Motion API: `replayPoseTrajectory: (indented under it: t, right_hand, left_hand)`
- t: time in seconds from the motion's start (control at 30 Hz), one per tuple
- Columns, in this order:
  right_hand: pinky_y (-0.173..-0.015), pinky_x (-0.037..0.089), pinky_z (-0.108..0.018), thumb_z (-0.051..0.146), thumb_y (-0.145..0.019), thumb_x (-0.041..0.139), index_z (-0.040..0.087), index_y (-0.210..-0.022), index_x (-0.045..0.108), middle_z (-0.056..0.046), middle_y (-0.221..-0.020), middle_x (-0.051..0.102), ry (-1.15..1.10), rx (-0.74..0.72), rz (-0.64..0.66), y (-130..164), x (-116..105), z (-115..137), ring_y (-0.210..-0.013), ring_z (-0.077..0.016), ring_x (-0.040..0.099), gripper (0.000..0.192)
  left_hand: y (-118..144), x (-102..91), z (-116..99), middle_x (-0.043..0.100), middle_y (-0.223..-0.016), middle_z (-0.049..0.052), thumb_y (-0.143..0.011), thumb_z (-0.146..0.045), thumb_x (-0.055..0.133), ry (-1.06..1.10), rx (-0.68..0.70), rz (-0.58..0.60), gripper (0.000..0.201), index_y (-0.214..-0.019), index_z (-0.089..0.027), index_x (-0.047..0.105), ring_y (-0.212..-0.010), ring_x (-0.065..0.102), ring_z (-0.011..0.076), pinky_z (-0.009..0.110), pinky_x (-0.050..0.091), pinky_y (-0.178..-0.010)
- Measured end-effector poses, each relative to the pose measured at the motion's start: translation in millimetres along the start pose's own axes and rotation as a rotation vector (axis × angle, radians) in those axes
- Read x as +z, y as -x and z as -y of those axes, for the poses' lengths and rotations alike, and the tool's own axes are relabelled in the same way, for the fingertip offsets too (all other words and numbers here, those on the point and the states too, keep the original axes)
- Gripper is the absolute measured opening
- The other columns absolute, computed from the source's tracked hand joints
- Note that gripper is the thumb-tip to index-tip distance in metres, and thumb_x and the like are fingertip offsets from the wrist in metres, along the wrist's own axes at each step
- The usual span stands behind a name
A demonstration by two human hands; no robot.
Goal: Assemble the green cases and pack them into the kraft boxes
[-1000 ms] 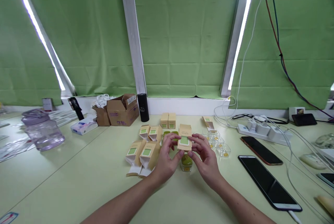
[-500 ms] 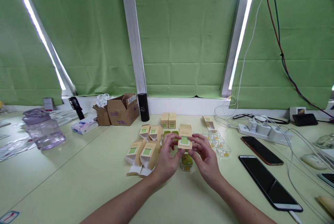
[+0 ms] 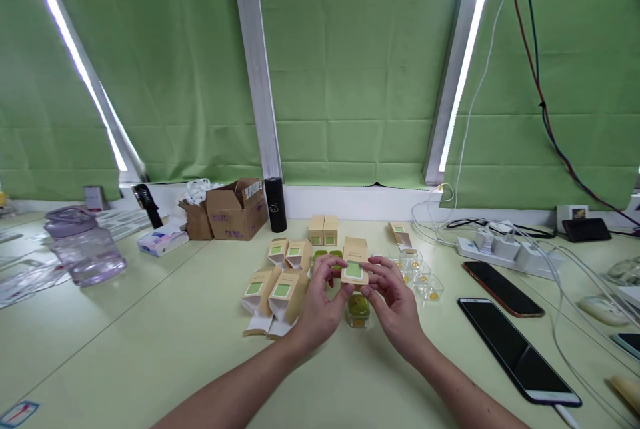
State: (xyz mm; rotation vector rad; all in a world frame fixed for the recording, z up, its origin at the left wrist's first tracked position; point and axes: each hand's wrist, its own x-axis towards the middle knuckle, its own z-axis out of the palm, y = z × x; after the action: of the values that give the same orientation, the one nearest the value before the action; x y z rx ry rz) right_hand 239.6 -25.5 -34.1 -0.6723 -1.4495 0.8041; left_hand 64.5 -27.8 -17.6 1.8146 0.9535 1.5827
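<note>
Between both hands is a small kraft paper box [image 3: 355, 250] with a green window on its front. My left hand [image 3: 324, 299] pinches its left side, and my right hand [image 3: 395, 299] grips the right side. Just below the box, a small clear container with green contents [image 3: 358, 310] stands on the table. More kraft boxes [image 3: 283, 290] with open white flaps stand left of my left hand. Partly hidden behind that hand are green-topped containers [image 3: 336, 258]. Several clear small containers [image 3: 421, 275] with yellow bits sit right of my right hand.
Two closed kraft boxes [image 3: 323, 230] stand farther back, and a flattened one [image 3: 401, 236] lies at back right. Phones [image 3: 517, 349], a power strip [image 3: 510, 252] and cables occupy the right. At left are a purple jug [image 3: 85, 249], tissues [image 3: 163, 239], a cardboard carton [image 3: 235, 212] and a black cylinder [image 3: 275, 205].
Almost nothing differs. Both hands keep hold of the kraft box in the same place, and the view has shifted very slightly.
</note>
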Motion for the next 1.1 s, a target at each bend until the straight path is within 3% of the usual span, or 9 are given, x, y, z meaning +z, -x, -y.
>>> replayPoseTrajectory:
  t: [0.77,0.93,1.1]
  right_hand:
    - [-0.096,0.062,-0.041,0.043,-0.098,0.072,0.033,-0.125,0.074,-0.010,-0.137,0.048,0.002,0.007,0.007,0.5,0.3,-0.9,-0.106,-0.0217,0.070,0.029]
    - [-0.105,0.059,-0.045,0.041,-0.100,0.069,0.036,-0.133,0.069,-0.008,-0.145,0.043,0.024,0.033,0.046,0.6,0.1,-1.6,-0.104,-0.0196,0.071,0.033]
    - [-0.111,0.055,-0.048,0.042,-0.101,0.066,0.037,-0.137,0.066,-0.009,-0.154,0.040,0.102,-0.016,0.060,0.2,0.7,-0.9,-0.132,-0.0283,0.060,0.036]
  left_hand:
    - [0.8,-0.3,4.8,0.056,-0.119,0.008,-0.100,-0.047,0.066,-0.039,0.018,-0.006,0.028,-0.114,-0.024,0.058,-0.100,0.057,0.0204,0.034,0.047,-0.088]
    - [1.7,-0.9,9.1,0.055,-0.129,0.010,-0.102,-0.041,0.064,-0.048,0.053,-0.005,0.029,-0.126,-0.026,0.056,-0.119,0.058,0.0241,0.038,0.050,-0.100]
    - [2.8,-3.6,1.6,0.050,-0.142,0.011,-0.101,-0.034,0.063,-0.181,0.138,-0.013,0.030,-0.130,-0.028,0.057,-0.142,0.047,0.0292,0.047,0.044,-0.117]
